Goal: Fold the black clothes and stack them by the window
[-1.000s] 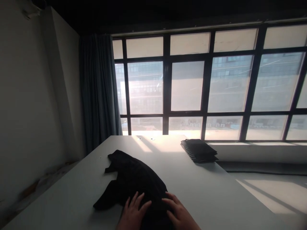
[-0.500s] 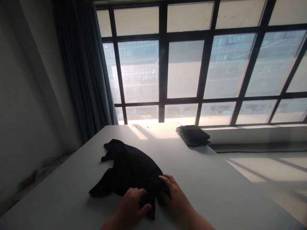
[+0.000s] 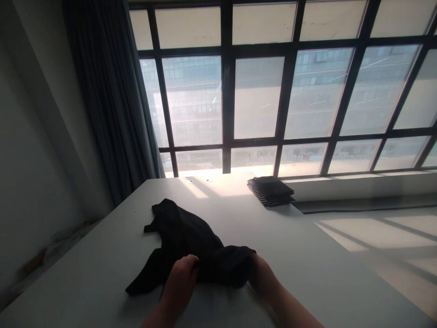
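A crumpled black cloth (image 3: 191, 232) lies on the white table, with a narrow strap-like tab sticking out at its far left and a pointed corner at its near left. Its exact kind of garment cannot be made out. My left hand (image 3: 180, 280) is closed on the cloth's near edge, thumb and fingers pinched together. At the cloth's right end, my right hand (image 3: 263, 275) grips the edge, and its fingers are partly hidden behind the fabric. Between the two hands the cloth is bunched and slightly raised.
On the table's far right corner sits a folded stack of black and striped cloths (image 3: 271, 190). The white table (image 3: 293, 273) reaches toward a large black-framed window (image 3: 256, 98). A dark curtain (image 3: 102, 100) hangs on the left, and sunlit floor (image 3: 372, 237) shows to the right.
Both hands have taken hold of the cloth's near edge. My right hand has moved to the right, pulling that end of the cloth out and up. The view has shifted slightly.
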### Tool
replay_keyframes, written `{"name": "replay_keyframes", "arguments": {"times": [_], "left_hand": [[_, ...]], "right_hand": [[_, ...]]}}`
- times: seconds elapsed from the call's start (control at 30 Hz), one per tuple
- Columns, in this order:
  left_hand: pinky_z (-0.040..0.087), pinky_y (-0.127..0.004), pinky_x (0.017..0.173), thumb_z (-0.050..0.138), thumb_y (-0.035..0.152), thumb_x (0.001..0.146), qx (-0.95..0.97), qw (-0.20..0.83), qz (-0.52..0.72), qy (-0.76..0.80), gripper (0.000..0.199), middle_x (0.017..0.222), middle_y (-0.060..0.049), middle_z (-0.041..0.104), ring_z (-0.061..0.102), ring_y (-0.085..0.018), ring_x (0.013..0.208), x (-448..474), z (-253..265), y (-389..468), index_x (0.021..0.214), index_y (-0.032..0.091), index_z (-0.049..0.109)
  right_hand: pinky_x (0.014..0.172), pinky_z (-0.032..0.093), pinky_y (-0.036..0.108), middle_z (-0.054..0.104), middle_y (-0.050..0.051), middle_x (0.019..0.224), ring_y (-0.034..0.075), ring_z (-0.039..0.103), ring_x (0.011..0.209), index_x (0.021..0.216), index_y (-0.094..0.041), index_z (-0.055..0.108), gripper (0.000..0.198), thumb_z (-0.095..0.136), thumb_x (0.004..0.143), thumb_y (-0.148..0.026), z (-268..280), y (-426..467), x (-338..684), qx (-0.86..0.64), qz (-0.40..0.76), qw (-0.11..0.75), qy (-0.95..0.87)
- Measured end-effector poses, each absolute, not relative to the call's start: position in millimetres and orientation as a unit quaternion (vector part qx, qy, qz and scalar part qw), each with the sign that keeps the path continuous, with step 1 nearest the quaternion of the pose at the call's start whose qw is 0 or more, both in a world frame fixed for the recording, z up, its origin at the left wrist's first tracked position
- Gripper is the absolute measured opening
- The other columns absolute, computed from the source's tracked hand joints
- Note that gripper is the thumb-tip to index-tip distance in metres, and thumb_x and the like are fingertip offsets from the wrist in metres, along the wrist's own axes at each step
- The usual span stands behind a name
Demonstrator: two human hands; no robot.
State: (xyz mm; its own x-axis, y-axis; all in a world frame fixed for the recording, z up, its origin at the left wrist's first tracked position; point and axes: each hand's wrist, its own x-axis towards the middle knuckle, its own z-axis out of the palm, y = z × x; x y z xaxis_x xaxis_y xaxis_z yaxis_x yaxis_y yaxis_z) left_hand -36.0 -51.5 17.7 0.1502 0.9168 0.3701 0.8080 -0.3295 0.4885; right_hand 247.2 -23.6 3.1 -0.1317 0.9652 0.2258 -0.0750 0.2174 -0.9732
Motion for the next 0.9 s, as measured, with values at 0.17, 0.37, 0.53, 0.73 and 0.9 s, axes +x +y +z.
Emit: {"name": "replay_keyframes", "arguments": {"times": [0.17,0.37,0.53,0.73,0.9], "left_hand": [[0.053,-0.03,0.077,0.038,0.029,0.105,0.763,0.128,0.266,0.575,0.031,0.094,-0.007,0.076,0.074,-0.021,0.087,-30.0,16.8,-56.2,0.097,0.023,0.068],[0.048,-0.027,0.072,0.042,0.032,0.107,0.747,0.158,0.244,0.598,0.028,0.088,-0.005,0.075,0.075,-0.02,0.084,-30.9,28.7,-59.1,0.094,0.023,0.065],[0.043,-0.027,0.068,0.04,0.033,0.109,0.686,0.157,0.208,0.679,0.03,0.087,-0.005,0.075,0.074,-0.021,0.084,-35.3,38.9,-54.8,0.096,0.022,0.064],[0.051,-0.034,0.09,0.045,0.032,0.105,0.677,0.118,0.249,0.682,0.028,0.123,-0.01,0.075,0.072,-0.025,0.111,-37.7,34.7,-52.0,0.123,0.021,0.063],[0.052,-0.032,0.081,0.051,0.04,0.104,0.693,0.156,0.22,0.669,0.028,0.111,-0.009,0.077,0.075,-0.026,0.102,-35.8,35.7,-53.9,0.119,0.02,0.063]], "right_hand": [[0.114,0.047,0.049,0.076,0.014,0.123,0.035,0.067,0.126,0.124,-0.018,0.077,0.067,0.051,0.092,-0.072,27.7,-39.2,247.4,-0.307,0.731,0.44,-0.422],[0.107,0.052,0.043,0.076,0.014,0.117,0.032,0.07,0.118,0.126,-0.016,0.073,0.078,0.045,0.092,-0.08,34.5,-33.1,252.8,-0.335,0.703,0.483,-0.4],[0.098,0.056,0.046,0.072,0.009,0.119,0.029,0.07,0.11,0.159,-0.027,0.037,0.091,0.068,0.086,-0.071,19.4,-19.2,250.9,-0.359,0.613,0.545,-0.445],[0.102,0.053,0.05,0.067,0.007,0.12,0.027,0.069,0.107,0.163,-0.029,0.029,0.107,0.089,0.075,-0.039,1.6,-17.7,243.3,-0.373,0.506,0.497,-0.598],[0.102,0.053,0.049,0.073,0.008,0.117,0.029,0.071,0.108,0.16,-0.025,0.036,0.093,0.083,0.082,-0.044,5.5,-17.3,241.0,-0.35,0.54,0.536,-0.547]]}}
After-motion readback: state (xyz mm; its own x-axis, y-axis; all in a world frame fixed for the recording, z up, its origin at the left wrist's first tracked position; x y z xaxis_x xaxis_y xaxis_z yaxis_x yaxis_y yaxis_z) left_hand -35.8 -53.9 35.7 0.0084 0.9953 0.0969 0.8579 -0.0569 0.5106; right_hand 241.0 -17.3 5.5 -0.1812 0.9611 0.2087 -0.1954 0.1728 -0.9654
